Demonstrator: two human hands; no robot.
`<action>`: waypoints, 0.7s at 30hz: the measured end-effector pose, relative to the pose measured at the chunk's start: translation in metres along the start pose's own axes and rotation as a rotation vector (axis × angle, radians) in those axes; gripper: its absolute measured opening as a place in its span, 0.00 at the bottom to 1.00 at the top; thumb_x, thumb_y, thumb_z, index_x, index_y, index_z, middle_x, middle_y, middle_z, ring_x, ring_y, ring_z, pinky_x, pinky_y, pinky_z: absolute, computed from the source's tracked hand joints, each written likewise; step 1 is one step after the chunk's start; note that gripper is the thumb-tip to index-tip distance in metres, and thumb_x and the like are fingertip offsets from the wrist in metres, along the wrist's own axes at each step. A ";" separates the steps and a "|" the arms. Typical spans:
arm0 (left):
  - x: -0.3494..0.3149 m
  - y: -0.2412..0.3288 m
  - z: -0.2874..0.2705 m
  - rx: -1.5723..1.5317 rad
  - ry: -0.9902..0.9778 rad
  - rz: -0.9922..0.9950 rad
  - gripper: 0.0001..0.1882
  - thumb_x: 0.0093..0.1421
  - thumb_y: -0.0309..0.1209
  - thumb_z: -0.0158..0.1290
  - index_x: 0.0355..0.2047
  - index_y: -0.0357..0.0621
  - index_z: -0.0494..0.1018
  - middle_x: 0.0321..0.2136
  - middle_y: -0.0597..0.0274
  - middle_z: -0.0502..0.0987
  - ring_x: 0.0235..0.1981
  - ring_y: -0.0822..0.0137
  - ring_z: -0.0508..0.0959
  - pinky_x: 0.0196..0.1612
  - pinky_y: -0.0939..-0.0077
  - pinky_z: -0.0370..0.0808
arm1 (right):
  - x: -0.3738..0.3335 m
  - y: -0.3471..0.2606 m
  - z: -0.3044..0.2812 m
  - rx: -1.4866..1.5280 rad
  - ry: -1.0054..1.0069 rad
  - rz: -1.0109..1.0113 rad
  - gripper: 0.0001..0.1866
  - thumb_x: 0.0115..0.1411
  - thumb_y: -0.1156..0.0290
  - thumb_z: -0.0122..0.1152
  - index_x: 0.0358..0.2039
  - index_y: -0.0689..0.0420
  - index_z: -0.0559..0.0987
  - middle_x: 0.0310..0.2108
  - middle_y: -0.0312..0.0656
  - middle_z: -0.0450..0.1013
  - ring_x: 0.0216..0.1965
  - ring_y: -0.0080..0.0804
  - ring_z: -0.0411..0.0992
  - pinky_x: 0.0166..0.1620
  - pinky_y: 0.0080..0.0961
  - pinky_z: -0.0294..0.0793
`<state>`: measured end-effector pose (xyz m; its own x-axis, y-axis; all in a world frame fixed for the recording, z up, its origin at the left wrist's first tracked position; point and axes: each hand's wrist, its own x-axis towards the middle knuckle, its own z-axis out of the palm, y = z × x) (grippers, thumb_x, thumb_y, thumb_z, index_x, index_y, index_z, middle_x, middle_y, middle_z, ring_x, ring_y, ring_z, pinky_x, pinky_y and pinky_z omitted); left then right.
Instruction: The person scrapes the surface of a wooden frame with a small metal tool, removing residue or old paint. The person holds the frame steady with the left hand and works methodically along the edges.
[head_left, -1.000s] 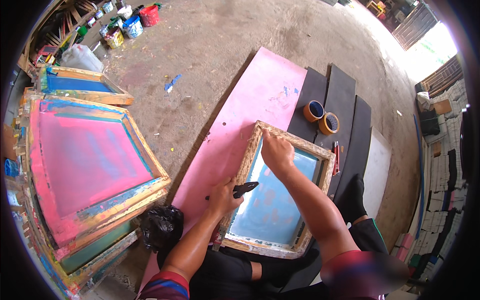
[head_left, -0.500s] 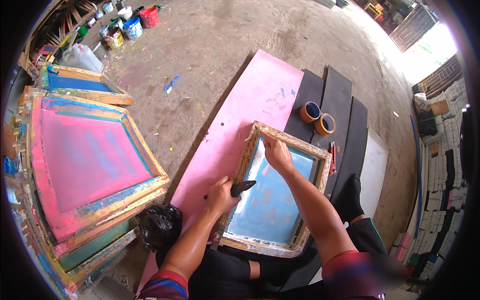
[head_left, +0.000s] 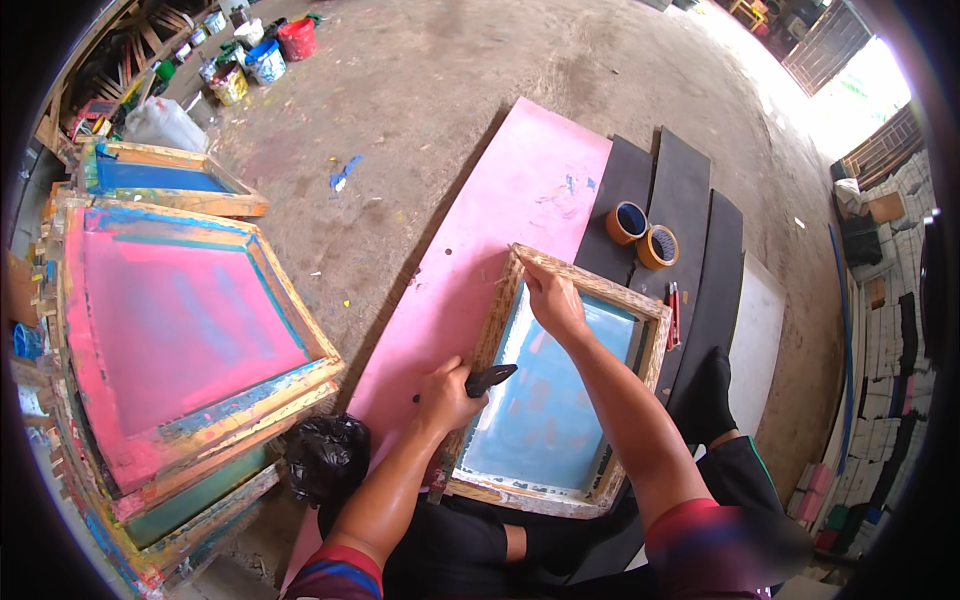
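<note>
A wooden screen-printing frame (head_left: 660,350) with pale blue mesh lies tilted before me. My left hand (head_left: 443,397) is wrapped round what looks like black pliers (head_left: 490,379). Their dark jaws reach over the frame's left side, and the handles are mostly hidden in the fist. My right hand (head_left: 553,303) is at the frame's far left corner, its fingers bent together against the inner edge. Whatever those fingertips pinch is too small or hidden to make out. White residue runs along the mesh's left margin.
Under the frame lie a pink board (head_left: 500,190) and dark boards (head_left: 680,180). Two tape rolls (head_left: 658,247) and a red cutter (head_left: 673,315) sit to the right. Paint-stained screens (head_left: 190,330) are stacked left, near a black plastic bag (head_left: 327,458). Paint buckets (head_left: 297,40) stand far left.
The whole view has shifted slightly. Both hands keep nearly the same places on the frame, with the pliers still in the left.
</note>
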<state>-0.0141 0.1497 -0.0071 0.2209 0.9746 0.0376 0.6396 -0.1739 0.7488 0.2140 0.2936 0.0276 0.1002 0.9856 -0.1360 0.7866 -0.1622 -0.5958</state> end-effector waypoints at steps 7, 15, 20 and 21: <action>0.003 0.005 -0.002 -0.049 0.012 -0.030 0.25 0.45 0.31 0.76 0.43 0.35 0.82 0.35 0.47 0.79 0.37 0.42 0.83 0.41 0.51 0.82 | -0.023 0.008 -0.011 -0.110 0.046 -0.081 0.20 0.77 0.59 0.59 0.67 0.37 0.83 0.48 0.57 0.85 0.51 0.61 0.83 0.52 0.53 0.82; 0.003 0.001 0.001 -0.047 -0.008 -0.019 0.29 0.45 0.30 0.72 0.50 0.37 0.81 0.35 0.49 0.79 0.38 0.42 0.84 0.41 0.49 0.83 | -0.019 0.017 -0.004 -0.150 0.053 -0.137 0.22 0.77 0.62 0.58 0.68 0.38 0.81 0.46 0.56 0.86 0.47 0.61 0.84 0.50 0.54 0.81; 0.001 -0.002 0.003 -0.059 0.018 -0.009 0.30 0.45 0.30 0.72 0.51 0.35 0.80 0.36 0.48 0.79 0.38 0.41 0.84 0.42 0.50 0.84 | -0.011 0.030 0.005 -0.068 0.010 -0.122 0.24 0.77 0.60 0.57 0.72 0.37 0.77 0.49 0.57 0.86 0.52 0.60 0.84 0.55 0.53 0.82; 0.001 -0.002 0.002 -0.057 0.022 -0.009 0.31 0.45 0.30 0.72 0.51 0.35 0.80 0.36 0.48 0.79 0.38 0.42 0.84 0.42 0.50 0.84 | -0.005 0.038 0.011 0.036 -0.003 -0.136 0.25 0.77 0.60 0.61 0.72 0.42 0.78 0.51 0.56 0.86 0.55 0.56 0.84 0.57 0.50 0.81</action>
<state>-0.0132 0.1505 -0.0100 0.1989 0.9790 0.0447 0.5986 -0.1574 0.7854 0.2366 0.2816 -0.0035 -0.0078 0.9985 -0.0546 0.7703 -0.0289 -0.6370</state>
